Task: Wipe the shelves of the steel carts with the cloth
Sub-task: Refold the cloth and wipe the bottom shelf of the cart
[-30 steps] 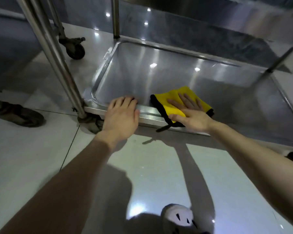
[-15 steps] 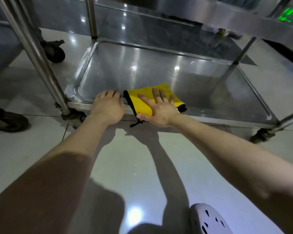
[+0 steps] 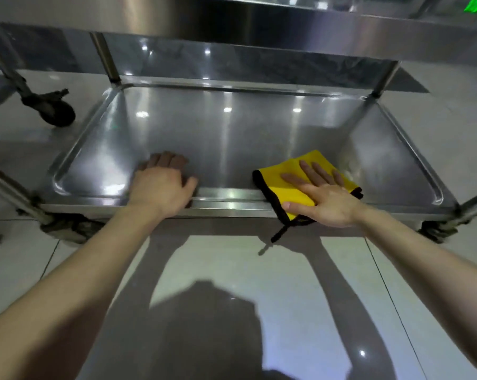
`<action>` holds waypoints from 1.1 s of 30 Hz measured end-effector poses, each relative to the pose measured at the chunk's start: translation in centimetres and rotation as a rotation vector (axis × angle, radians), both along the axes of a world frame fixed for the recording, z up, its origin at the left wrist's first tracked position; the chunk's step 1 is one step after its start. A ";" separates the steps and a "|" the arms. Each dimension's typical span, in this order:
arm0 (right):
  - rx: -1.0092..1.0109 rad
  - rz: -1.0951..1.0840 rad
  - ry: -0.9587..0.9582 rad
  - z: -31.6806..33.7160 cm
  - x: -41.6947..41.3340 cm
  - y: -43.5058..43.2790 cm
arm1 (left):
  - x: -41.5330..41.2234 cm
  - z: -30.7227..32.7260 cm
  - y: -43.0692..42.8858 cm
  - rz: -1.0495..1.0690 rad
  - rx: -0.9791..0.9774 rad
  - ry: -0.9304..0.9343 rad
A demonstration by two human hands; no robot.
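Note:
The bottom shelf (image 3: 232, 133) of a steel cart lies low over the floor, a shallow tray with a raised rim. A folded yellow cloth (image 3: 295, 193) with a black edge lies over the shelf's near rim, right of centre, a black loop hanging from it. My right hand (image 3: 322, 198) presses flat on the cloth with straight, spread fingers. My left hand (image 3: 163, 185) rests on the near rim left of centre, its fingers bent over the rim into the tray.
The cart's upper shelf (image 3: 259, 20) hangs close overhead. Steel posts (image 3: 107, 58) stand at the corners, with castors (image 3: 64, 229) under the near corners. Another cart's black wheel (image 3: 55, 111) stands at the far left. Glossy floor tiles (image 3: 232, 270) lie in front.
My right hand has slid the cloth to the right along the near rim, away from my left hand. The view has shifted so the whole shelf shows.

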State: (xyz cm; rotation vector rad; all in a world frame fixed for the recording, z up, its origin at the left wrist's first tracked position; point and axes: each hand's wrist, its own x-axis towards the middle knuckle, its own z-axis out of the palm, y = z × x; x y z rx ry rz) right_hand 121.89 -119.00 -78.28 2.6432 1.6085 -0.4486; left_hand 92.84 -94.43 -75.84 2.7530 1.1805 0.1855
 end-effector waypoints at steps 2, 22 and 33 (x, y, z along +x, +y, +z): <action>-0.002 -0.054 0.035 -0.4 2.0 0.8 | 3.3 -0.6 -1.7 -0.058 0.002 -0.055; 0.065 -0.032 -0.035 -0.7 3.8 21.4 | 8.4 -3.5 -4.0 0.068 0.185 -0.168; 0.131 -0.109 0.020 -0.5 2.0 -2.9 | 8.2 -4.1 -3.6 0.050 0.165 -0.215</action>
